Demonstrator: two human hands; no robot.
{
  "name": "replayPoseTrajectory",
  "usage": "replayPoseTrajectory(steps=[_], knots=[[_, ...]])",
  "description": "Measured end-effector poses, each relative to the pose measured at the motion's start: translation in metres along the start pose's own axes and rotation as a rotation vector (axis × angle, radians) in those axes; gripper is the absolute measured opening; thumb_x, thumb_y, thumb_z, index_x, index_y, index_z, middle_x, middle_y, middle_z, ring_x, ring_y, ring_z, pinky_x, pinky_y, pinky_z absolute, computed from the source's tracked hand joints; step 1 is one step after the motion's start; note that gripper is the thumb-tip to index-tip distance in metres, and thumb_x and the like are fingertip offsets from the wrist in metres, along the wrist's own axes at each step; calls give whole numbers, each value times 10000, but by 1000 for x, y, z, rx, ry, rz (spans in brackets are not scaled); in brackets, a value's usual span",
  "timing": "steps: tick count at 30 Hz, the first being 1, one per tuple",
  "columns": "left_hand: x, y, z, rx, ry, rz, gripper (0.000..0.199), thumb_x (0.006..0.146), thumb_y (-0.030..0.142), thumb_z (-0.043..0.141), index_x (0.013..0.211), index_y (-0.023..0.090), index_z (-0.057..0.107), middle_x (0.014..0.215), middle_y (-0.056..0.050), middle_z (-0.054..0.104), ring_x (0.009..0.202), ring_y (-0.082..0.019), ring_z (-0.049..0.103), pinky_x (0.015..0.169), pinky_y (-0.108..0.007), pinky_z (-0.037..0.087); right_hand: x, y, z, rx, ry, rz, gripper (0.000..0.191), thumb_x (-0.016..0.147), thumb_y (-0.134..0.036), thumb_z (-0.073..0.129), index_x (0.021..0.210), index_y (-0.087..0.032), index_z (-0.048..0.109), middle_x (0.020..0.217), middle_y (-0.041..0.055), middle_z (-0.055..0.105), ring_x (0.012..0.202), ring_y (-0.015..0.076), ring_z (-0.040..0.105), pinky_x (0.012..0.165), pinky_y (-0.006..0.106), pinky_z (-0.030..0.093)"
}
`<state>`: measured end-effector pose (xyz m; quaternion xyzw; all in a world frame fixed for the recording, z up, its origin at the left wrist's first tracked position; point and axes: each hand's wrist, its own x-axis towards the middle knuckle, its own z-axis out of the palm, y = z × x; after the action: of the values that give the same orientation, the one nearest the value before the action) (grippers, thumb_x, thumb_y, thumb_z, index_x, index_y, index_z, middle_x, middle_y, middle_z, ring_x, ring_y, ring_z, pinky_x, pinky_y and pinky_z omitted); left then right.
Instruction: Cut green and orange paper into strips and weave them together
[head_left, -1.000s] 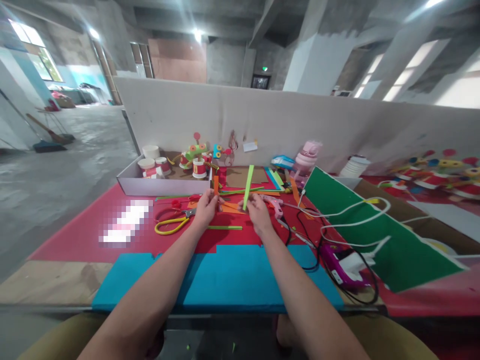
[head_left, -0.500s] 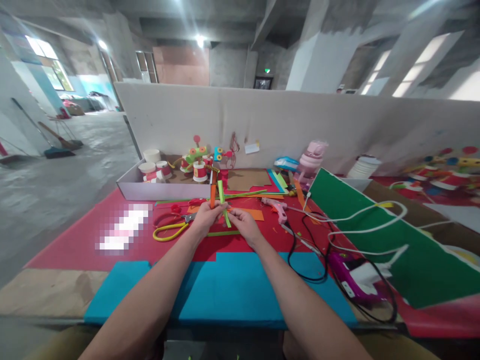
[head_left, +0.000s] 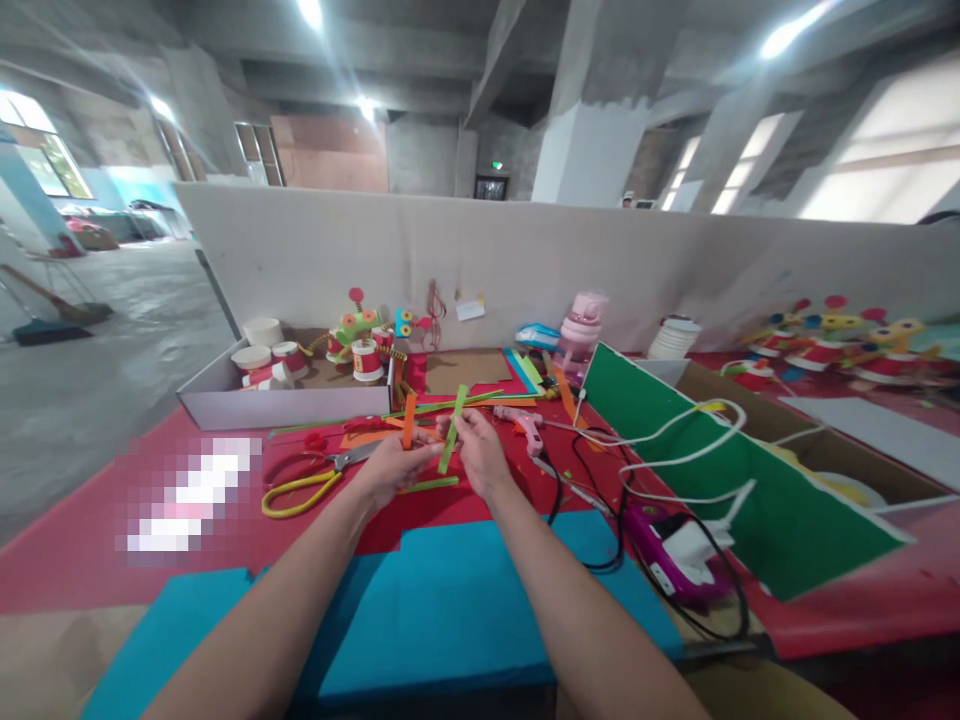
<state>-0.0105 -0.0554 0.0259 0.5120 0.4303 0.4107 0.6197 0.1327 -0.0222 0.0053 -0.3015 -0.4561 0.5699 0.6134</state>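
Note:
My left hand (head_left: 391, 466) grips an orange paper strip (head_left: 409, 420), which stands up from its fingers. In my right hand (head_left: 480, 450) is a light green strip (head_left: 453, 430), pinched near its upper part and slanting down between the hands. The left fingertips point at the green strip; whether they touch it I cannot tell. Yellow-and-red handled scissors (head_left: 304, 488) lie left of my left hand. A pink glue gun (head_left: 523, 425) rests to the right of my right hand. Another green strip (head_left: 429, 485) lies below the hands on the red cover.
A white box (head_left: 285, 408) with paper cups and a cup figure stands back left. Right of the glue gun are cables, a purple power strip (head_left: 671, 560) and a green-sided box (head_left: 705, 480). Blue sheets (head_left: 450, 600) line the front edge. A pink bottle (head_left: 583, 325) stands behind.
The view has turned right, shifting the scene left. My hands have moved apart slightly; the green strip now leans the other way, held by my right hand.

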Motion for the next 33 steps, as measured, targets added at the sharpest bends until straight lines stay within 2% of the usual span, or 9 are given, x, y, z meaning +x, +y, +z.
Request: replayPoseTrajectory(steps=[3,6,8,11,15,21,25,28,33], knots=[[2,-1,-9,-114,-109,-36,359,708,403,741,711,188,453,455,105,342,358,-20,203,347,-158,130,-1,-7,-1,61,-20,21,241,748,-385,649,851,-216,512,690,-47,567,486,75,466,486,206,413],[3,-2,-15,-219,-199,-50,367,724,372,730,669,185,418,445,98,361,355,-21,207,340,-148,160,-7,-16,-1,-97,-139,3,187,769,-357,643,839,-207,555,608,-75,493,421,58,357,413,185,314],[4,-2,-16,-273,-219,-71,352,722,343,728,655,181,422,427,99,357,341,-20,204,333,-143,180,-11,-21,-2,-356,-185,-130,146,771,-321,655,843,-196,633,623,-46,540,474,78,426,456,199,353],[4,-1,-18,-318,-228,-117,292,720,305,708,631,167,467,378,94,351,309,-21,194,314,-142,197,-16,-27,-3,-681,-253,-410,126,799,-235,625,878,-198,716,774,25,656,691,142,586,629,238,457],[5,-2,-23,-374,-295,-192,205,706,252,652,589,125,540,331,69,344,282,-23,173,290,-145,193,-19,-31,-4,-807,-367,-575,252,843,-124,529,971,-217,725,898,52,698,829,167,641,739,262,494],[6,-2,-25,-472,-340,-291,202,743,229,510,579,120,550,333,25,383,272,-43,183,283,-153,210,-25,-35,-4,-1099,-499,-573,444,808,-12,481,1170,-213,642,1014,74,681,936,189,631,830,296,487],[8,-4,-22,-440,-289,-373,229,743,239,479,557,124,547,321,12,386,262,-47,182,274,-153,207,-30,-34,2,-1315,-471,-499,326,823,-84,556,1116,-192,651,950,82,677,865,196,628,756,281,474],[8,-5,-21,-428,-336,-374,236,719,222,485,542,96,577,313,3,382,255,-42,179,271,-152,211,-31,-36,3,-1300,-435,-491,209,830,-126,583,1010,-177,677,892,77,672,808,183,614,711,263,449],[0,0,-18,-485,-553,-320,251,759,221,497,590,96,634,299,13,369,236,-47,174,261,-152,215,-30,-46,-3,-918,-475,-522,166,832,-144,567,727,-185,687,684,1,600,640,118,535,610,213,386]])
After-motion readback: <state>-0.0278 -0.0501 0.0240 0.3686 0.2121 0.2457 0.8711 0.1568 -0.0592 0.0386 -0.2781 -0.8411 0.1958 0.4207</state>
